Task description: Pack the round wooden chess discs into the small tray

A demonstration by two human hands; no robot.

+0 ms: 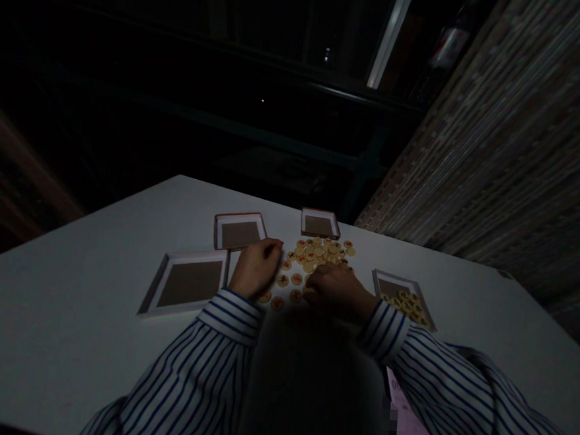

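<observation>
Obscuring round pieces (pixel 296 279), right hand (pixel 338 291) and left hand (pixel 257 267) shadowed, cannot tell either grip.

Free path across tabletop (pixel 75 302) left of large tray (pixel 189 283); disc pile (pixel 334 249), far tray (pixel 318 225) obstruct middle.

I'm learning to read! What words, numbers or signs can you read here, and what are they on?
"0", maybe "00": pink paper; the rest is blurred.
Round pieces: red and black characters, too small to read surely.
Bottle: red-and-white label, too dark and blurred to read.
</observation>
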